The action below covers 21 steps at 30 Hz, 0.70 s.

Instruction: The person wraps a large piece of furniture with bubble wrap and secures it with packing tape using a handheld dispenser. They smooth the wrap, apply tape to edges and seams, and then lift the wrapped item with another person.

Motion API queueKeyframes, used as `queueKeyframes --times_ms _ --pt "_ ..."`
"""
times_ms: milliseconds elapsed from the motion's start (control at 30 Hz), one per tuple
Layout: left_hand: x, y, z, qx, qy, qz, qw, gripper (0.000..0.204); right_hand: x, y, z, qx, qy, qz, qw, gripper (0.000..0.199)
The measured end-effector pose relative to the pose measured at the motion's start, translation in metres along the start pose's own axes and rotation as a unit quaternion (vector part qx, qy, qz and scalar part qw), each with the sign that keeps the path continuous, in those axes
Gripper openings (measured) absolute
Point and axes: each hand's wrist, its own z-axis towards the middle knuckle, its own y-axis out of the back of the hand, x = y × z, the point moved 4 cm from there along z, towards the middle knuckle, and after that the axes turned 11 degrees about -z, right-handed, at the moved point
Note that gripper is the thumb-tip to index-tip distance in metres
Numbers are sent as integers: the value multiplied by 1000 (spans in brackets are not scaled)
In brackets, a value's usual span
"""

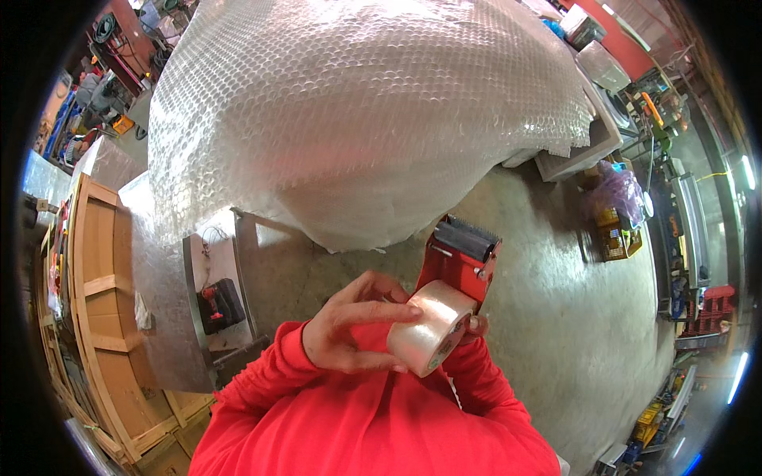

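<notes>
A red tape dispenser (432, 268) with a black roller and a toothed metal edge is held in front of my chest. A wide roll of clear packing tape (432, 317) sits on it. My left hand (353, 321) lies against the roll from the left, one finger across its face and another fingertip at its lower edge. My right hand (476, 328) grips the dispenser from the right, mostly hidden behind the roll. Ahead of my hands, a large sheet of bubble wrap (341, 119) drapes over something bulky, its lower edge hanging above the floor.
At the left stand a metal-topped surface (163, 317) and a wooden frame with cardboard panels (107, 309). A red and black power tool (221, 305) lies on a lower shelf. On the right are a yellow crate (617, 240) with a purple plastic bag (617, 193) and a red crate (709, 309).
</notes>
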Motion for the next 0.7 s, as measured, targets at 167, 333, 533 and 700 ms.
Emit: queueKeyframes --times_ms 167,333,533,700 --pt "4 -1 -3 -3 -8 -5 1000 61 19 6 2 -9 44 -126 991 92" --pt "11 -4 -9 -14 -65 9 998 59 35 -10 20 -99 119 -303 940 98" --pt "17 3 -14 -23 -91 35 995 60 37 -13 16 -210 136 -321 913 107" --pt "32 3 -25 -115 17 -103 988 59 32 0 -6 -275 81 -361 887 106"
